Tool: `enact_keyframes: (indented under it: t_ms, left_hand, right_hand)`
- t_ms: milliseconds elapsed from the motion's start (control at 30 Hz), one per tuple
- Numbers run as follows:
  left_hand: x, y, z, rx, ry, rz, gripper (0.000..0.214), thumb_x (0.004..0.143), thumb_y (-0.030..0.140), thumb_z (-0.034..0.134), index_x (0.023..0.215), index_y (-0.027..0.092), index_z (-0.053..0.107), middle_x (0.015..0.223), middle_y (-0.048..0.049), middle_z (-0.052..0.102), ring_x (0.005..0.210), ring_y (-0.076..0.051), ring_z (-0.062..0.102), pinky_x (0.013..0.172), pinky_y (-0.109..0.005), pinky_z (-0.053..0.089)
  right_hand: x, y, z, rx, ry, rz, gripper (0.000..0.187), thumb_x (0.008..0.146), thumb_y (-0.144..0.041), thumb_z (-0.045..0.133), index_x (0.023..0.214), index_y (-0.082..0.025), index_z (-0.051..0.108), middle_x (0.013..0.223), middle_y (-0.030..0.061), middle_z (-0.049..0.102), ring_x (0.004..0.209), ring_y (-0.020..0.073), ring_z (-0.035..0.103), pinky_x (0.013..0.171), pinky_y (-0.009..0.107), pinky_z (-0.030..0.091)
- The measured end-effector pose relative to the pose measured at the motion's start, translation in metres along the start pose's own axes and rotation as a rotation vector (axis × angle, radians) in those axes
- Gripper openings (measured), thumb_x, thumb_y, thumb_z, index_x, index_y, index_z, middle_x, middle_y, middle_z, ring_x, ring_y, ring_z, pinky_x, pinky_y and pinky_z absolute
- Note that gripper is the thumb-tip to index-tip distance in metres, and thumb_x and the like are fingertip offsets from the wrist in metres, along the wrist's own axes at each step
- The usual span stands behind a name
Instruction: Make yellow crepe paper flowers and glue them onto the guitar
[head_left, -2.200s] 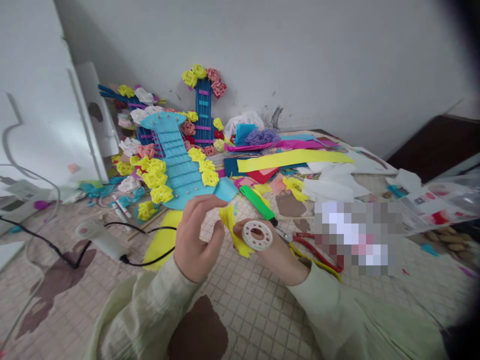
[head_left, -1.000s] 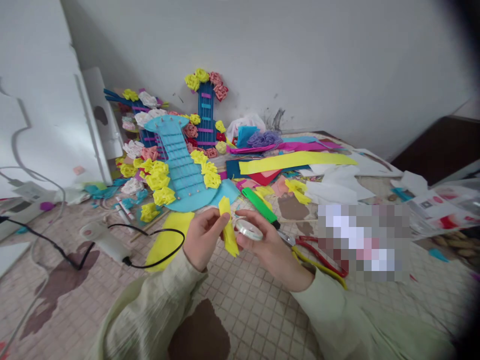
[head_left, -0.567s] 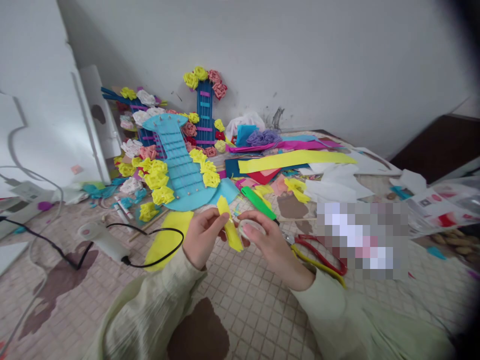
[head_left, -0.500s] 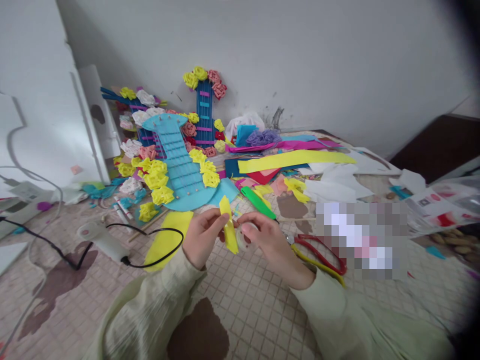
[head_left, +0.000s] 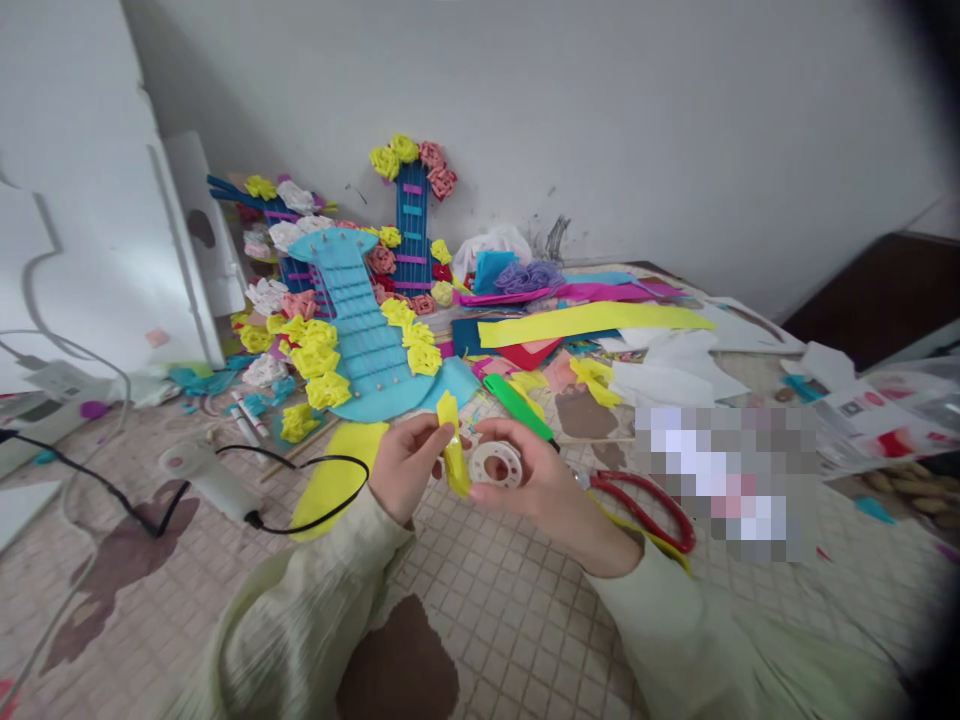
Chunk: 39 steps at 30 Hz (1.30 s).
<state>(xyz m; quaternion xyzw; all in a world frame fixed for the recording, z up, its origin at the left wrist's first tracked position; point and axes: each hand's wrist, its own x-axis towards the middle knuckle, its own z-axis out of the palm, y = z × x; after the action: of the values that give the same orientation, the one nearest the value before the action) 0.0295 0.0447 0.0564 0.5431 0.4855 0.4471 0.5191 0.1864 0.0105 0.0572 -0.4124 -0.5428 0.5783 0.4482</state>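
Yellow and creased, a strip [head_left: 452,450] is standing out from the left hand [head_left: 405,462], whose thumb and fingers are pinching it above the table [head_left: 510,620]. Just beside it, the right hand [head_left: 551,490] is gripping a white spool [head_left: 481,470] at its rim (the face with the ring of holes is pointing toward the camera). Both hands are hovering close but apart; the right thumb's tip is nearing the strip's lower end, and whether it is touching cannot be told. Beyond them, a green cutter [head_left: 517,402] is lying near a red-handled tool [head_left: 649,510], partly hidden behind the right wrist. To the left, a black cord [head_left: 322,457] is looping across a yellow sheet [head_left: 339,490].
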Motion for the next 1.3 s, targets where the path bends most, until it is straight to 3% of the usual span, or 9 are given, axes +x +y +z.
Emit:
enact_keyframes:
  t_ms: [133, 333, 533, 1000, 1300]
  left_hand:
    - [0.003, -0.005, -0.001, 0.001, -0.008, 0.026, 0.021, 0.072, 0.033, 0.056, 0.068, 0.013, 0.059, 0.06, -0.0005, 0.061, 0.044, -0.006, 0.047, 0.038, -0.016, 0.036]
    - [0.003, -0.008, -0.001, -0.005, -0.009, 0.035, 0.02, 0.071, 0.032, 0.057, 0.066, 0.013, 0.058, 0.06, -0.001, 0.061, 0.045, -0.007, 0.048, 0.039, -0.016, 0.037]
    - [0.001, -0.008, 0.001, -0.098, -0.027, -0.019, 0.018, 0.07, 0.031, 0.06, 0.068, 0.014, 0.059, 0.056, 0.0015, 0.06, 0.05, -0.008, 0.054, 0.045, -0.016, 0.042]
    - [-0.003, -0.005, 0.007, -0.392, -0.08, -0.098, 0.015, 0.067, 0.027, 0.065, 0.068, 0.014, 0.061, 0.063, -0.0001, 0.065, 0.057, -0.01, 0.06, 0.057, -0.02, 0.048]
    - [-0.004, -0.005, 0.009, -0.353, -0.065, -0.105, 0.019, 0.064, 0.031, 0.066, 0.067, 0.014, 0.06, 0.063, 0.0012, 0.062, 0.057, -0.011, 0.06, 0.059, -0.023, 0.05]
  right_hand:
    - [0.001, 0.003, 0.001, -0.024, -0.005, -0.037, 0.045, 0.064, -0.021, 0.069, 0.104, -0.024, 0.049, 0.097, 0.0006, 0.053, 0.078, 0.0119, 0.053, 0.07, 0.026, 0.045]
    - [0.004, 0.013, 0.006, -0.006, 0.229, -0.215, 0.049, 0.067, -0.023, 0.064, 0.112, -0.026, 0.043, 0.107, 0.0034, 0.052, 0.089, 0.015, 0.056, 0.079, 0.03, 0.047]
    - [0.006, 0.017, 0.004, -0.144, 0.345, -0.309, 0.043, 0.068, -0.032, 0.065, 0.107, -0.025, 0.048, 0.095, 0.0031, 0.059, 0.088, 0.0175, 0.057, 0.076, 0.032, 0.048]
    - [0.012, 0.018, -0.002, -0.16, 0.391, -0.235, 0.045, 0.063, -0.039, 0.067, 0.102, -0.025, 0.05, 0.087, 0.0011, 0.057, 0.076, 0.015, 0.058, 0.063, 0.028, 0.049]
    - [0.013, 0.019, -0.002, -0.111, 0.377, -0.187, 0.042, 0.064, -0.039, 0.067, 0.101, -0.025, 0.05, 0.087, 0.0007, 0.055, 0.075, 0.0149, 0.057, 0.062, 0.028, 0.049]
